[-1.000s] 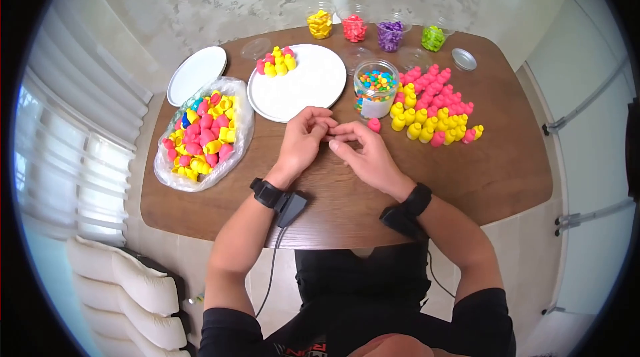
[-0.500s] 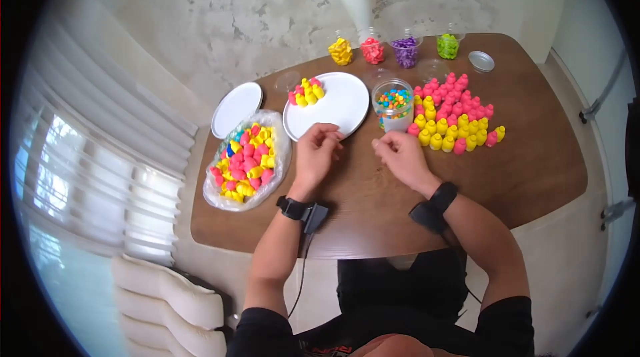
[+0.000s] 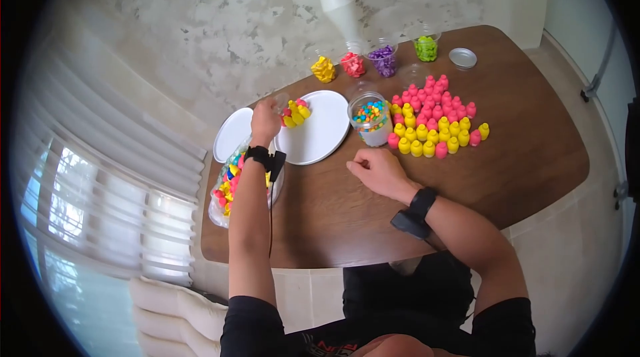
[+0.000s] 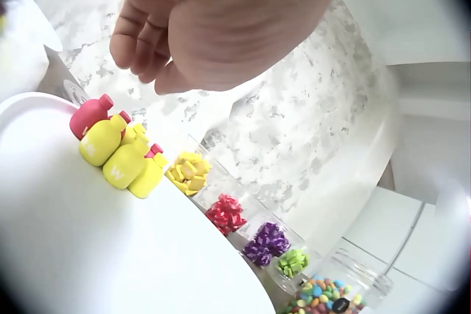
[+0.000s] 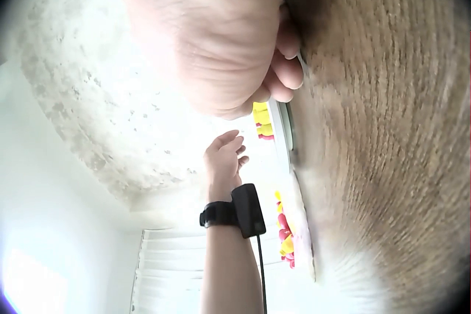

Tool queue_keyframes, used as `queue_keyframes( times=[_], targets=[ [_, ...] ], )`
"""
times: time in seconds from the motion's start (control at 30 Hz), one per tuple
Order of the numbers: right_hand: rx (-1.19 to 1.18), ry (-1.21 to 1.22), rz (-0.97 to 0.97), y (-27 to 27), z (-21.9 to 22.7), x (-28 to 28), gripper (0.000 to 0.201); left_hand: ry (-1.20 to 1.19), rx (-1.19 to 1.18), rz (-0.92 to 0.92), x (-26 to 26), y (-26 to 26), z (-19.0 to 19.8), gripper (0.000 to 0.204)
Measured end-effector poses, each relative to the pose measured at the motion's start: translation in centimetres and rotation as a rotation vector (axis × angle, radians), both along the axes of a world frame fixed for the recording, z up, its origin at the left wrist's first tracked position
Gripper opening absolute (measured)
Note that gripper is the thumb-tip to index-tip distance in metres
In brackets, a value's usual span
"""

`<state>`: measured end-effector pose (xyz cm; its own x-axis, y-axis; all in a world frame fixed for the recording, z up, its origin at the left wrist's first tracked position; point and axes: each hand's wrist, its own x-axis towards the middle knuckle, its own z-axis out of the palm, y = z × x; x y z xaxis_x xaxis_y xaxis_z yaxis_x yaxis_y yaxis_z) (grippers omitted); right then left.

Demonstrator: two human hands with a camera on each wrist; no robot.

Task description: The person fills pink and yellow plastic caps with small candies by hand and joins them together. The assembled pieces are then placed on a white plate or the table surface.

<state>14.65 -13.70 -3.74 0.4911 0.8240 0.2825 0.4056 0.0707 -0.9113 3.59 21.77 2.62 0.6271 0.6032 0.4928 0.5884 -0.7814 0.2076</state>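
Note:
My left hand is raised between the two white plates, beside the little pink and yellow bottles on the larger plate. From the left wrist view, its loosely bent fingers hang above those bottles, and nothing shows in them. The right hand is low over the wooden table, in front of the jar of coloured candies. Its fingers curl loosely in the right wrist view, with no object visible there. Many pink and yellow bottles stand right of the jar.
A plastic bag of pink, yellow and blue pieces lies at the left, partly behind the left forearm. The smaller plate is beyond it. Cups of yellow, red, purple and green pieces line the back edge, near a silver lid.
Both hands were close together a second ago and have separated. The left has moved left and away from the body, to the plates; the right stays near the jar. The head view has shifted and tilted.

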Motion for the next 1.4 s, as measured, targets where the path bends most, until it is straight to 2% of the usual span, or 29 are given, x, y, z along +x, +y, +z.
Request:
queue_keyframes(
  times=[0.1, 0.13, 0.23, 0.37, 0.5, 0.57, 0.6, 0.67, 0.7, 0.73, 0.77, 0.8, 0.83, 0.87, 0.97, 1.07, 1.37, 1.4],
  targets=[
    [0.009, -0.003, -0.005, 0.0, 0.0, 0.1, 0.031, 0.127, -0.058, -0.028, 0.0, -0.5, -0.1, 0.028],
    [0.003, 0.002, -0.002, 0.0, 0.0, 0.2, 0.031, 0.183, -0.097, -0.004, 0.0, 1.6, -1.4, 0.031],
    [0.009, 0.001, 0.003, 0.1, 0.0, 0.2, 0.03, 0.239, -0.144, -0.014, -0.5, 1.8, -2.5, 0.034],
    [0.054, -0.024, -0.004, 0.4, -0.6, 0.2, 0.03, 0.237, -0.088, 0.019, -1.9, 1.6, -3.2, 0.031],
    [0.074, -0.029, 0.007, 0.4, -0.7, 0.3, 0.03, 0.195, -0.148, -0.014, -3.7, -0.4, -2.3, 0.029],
    [0.036, 0.007, 0.005, 0.4, -0.7, 0.3, 0.029, 0.125, -0.155, 0.004, -3.9, -3.1, -1.1, 0.028],
    [0.018, 0.027, 0.003, 0.5, -0.7, 0.3, 0.028, 0.112, -0.118, -0.065, -4.0, -4.4, -1.0, 0.027],
    [0.048, 0.033, -0.018, 0.5, -0.7, 0.2, 0.029, -0.02, -0.393, -0.179, -3.8, -10.6, 0.9, 0.023],
    [0.06, 0.036, -0.022, 0.6, -0.7, 0.1, 0.029, -0.096, -0.537, -0.23, -3.5, -13.0, 0.4, 0.02],
    [0.084, 0.052, -0.02, 0.7, -0.6, 0.0, 0.029, -0.157, -0.537, -0.325, -3.3, -15.0, -0.6, 0.017],
    [0.114, 0.123, -0.001, 1.0, -1.0, 0.0, 0.027, -0.147, -0.633, -0.334, -3.1, -18.2, 0.1, 0.016],
    [0.103, 0.141, 0.014, 0.7, -0.7, -0.2, 0.027, -0.089, -0.451, -0.435, -2.8, -19.4, -0.6, 0.017],
    [0.09, 0.155, 0.026, 0.5, -0.2, -0.2, 0.027, -0.065, -0.521, -0.445, -2.5, -21.1, -0.7, 0.019],
    [0.09, 0.138, 0.038, 0.5, -0.3, -0.1, 0.026, -0.1, -0.458, -0.517, -2.2, -21.9, -1.8, 0.02],
    [0.089, 0.127, 0.057, 0.5, -0.5, 0.0, 0.023, -0.17, -0.438, -0.564, -1.5, -22.7, -3.9, 0.021],
    [0.076, 0.174, 0.064, 0.5, -0.6, -0.4, 0.019, -0.219, -0.45, -0.582, -1.9, -22.8, -3.8, 0.021],
    [-0.04, 0.162, 0.027, 0.8, -0.7, -0.1, 0.015, -0.296, -0.786, -0.504, -2.8, -22.3, -4.9, 0.027],
    [-0.023, 0.23, 0.049, 0.7, -0.5, 0.0, 0.015, -0.315, -0.824, -0.503, -2.7, -22.3, -5.2, 0.026]
  ],
)
